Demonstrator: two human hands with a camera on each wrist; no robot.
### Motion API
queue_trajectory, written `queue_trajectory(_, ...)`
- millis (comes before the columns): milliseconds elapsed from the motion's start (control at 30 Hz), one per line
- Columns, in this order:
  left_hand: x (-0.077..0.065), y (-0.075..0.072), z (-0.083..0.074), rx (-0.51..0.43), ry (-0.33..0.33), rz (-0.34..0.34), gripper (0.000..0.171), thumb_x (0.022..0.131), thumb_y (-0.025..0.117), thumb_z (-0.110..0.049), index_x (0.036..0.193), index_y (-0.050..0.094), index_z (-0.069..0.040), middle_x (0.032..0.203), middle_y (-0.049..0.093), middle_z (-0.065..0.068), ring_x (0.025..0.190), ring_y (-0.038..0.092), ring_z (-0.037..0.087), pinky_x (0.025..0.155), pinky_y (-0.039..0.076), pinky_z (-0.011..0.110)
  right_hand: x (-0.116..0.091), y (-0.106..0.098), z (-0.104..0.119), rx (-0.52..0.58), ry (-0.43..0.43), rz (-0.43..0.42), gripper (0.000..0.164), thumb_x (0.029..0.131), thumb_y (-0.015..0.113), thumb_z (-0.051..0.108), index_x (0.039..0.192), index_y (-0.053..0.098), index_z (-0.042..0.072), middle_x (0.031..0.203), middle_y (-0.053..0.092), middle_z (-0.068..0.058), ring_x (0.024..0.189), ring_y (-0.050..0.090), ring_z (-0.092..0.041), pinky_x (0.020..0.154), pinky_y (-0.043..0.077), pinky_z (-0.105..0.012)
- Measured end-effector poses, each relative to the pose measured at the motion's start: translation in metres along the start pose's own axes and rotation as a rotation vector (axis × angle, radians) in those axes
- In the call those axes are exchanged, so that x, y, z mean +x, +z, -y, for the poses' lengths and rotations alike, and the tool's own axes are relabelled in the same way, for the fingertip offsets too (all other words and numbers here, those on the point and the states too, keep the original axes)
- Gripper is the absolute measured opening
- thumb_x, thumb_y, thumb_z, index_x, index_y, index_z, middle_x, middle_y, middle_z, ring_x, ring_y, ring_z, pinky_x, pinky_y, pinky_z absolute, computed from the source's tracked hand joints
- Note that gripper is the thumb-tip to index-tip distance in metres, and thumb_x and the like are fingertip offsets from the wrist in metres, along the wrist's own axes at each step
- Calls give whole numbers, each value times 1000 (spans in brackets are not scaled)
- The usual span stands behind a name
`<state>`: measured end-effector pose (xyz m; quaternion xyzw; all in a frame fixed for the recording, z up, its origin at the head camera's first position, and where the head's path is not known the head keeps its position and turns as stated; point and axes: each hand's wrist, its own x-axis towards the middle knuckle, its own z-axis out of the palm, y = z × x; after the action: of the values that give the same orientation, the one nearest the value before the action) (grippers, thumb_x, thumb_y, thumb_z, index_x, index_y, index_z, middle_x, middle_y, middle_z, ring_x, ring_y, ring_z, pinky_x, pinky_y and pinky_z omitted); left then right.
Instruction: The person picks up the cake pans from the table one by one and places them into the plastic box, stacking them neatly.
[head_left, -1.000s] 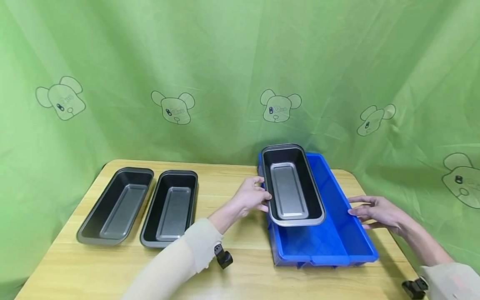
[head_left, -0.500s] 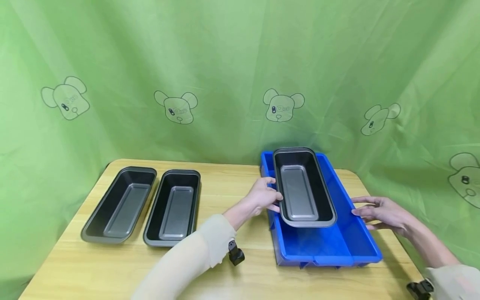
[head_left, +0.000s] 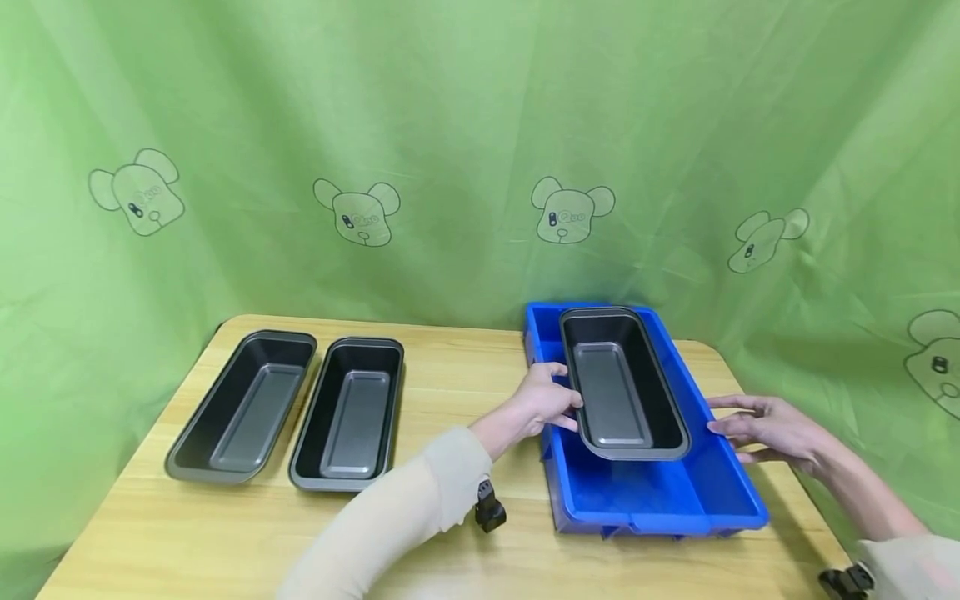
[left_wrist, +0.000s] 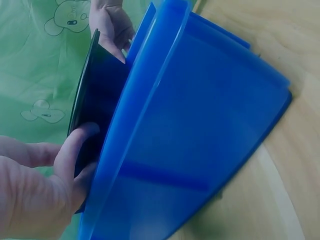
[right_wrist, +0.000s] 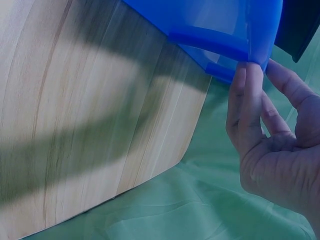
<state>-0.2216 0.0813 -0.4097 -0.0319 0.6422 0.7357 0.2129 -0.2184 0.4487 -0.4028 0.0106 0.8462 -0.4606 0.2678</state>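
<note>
A dark grey metal loaf pan (head_left: pixel 609 392) hangs tilted inside the blue plastic bin (head_left: pixel 667 523), its far end well within the bin's walls. My left hand (head_left: pixel 547 400) pinches the pan's left rim, thumb on the inside. In the left wrist view the pan's side (left_wrist: pixel 97 95) dips behind the bin's wall, which hides its underside. On the other side, my right hand (head_left: pixel 772 429) pinches the bin's right rim; the right wrist view has the thumb inside and fingers (right_wrist: pixel 247 107) outside.
Two more loaf pans, one at the far left (head_left: pixel 243 408) and one beside it (head_left: pixel 348 417), stand on the wooden table (head_left: pixel 225 542). A green curtain (head_left: pixel 450 125) with bear-head outlines hangs behind the table and down its right side.
The left hand has carried the loaf pan rightward and lower, from over the bin's left edge down between its walls. The right hand has stayed at the bin's rim.
</note>
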Motion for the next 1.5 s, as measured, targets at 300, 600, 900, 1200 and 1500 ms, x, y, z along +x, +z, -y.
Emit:
queue_trajectory(300, -1, 12, 0, 29, -19, -50, 63, 90, 64, 18, 149, 49, 1, 109, 66, 20, 102, 76, 47, 72, 68, 39, 1, -1, 1, 0, -1, 7, 63, 105, 66, 22, 156, 40, -6, 109, 81, 4, 99, 77, -14, 83, 68, -37)
queue_trajectory(600, -4, 31, 4, 54, -56, -83, 61, 88, 66, 18, 145, 53, 2, 106, 69, 23, 94, 77, 50, 67, 68, 40, 0, -1, 1, 23, -7, 13, 59, 105, 66, 20, 154, 44, -4, 108, 81, 4, 98, 78, -15, 83, 68, -37)
queue_trajectory(900, -10, 42, 6, 123, -67, -103, 61, 86, 66, 18, 144, 56, 1, 119, 68, 26, 87, 78, 48, 61, 67, 36, -1, -2, -3, 47, -15, 20, 40, 105, 66, 19, 144, 58, 16, 106, 81, 3, 96, 78, -16, 82, 68, -36)
queue_trajectory(1200, -11, 47, 4, 126, -76, -117, 59, 84, 64, 22, 141, 56, 4, 123, 65, 30, 86, 77, 50, 63, 67, 40, -1, -2, -1, 43, -14, 19, 41, 105, 66, 19, 145, 58, 14, 106, 81, 4, 97, 78, -15, 82, 68, -37)
queue_trajectory(1500, -7, 53, 8, 81, -85, -139, 56, 83, 63, 23, 136, 58, 5, 113, 65, 24, 88, 76, 52, 63, 67, 41, 0, -2, 0, 41, -23, 26, 37, 105, 66, 19, 141, 60, 19, 106, 81, 7, 97, 78, -15, 83, 68, -37)
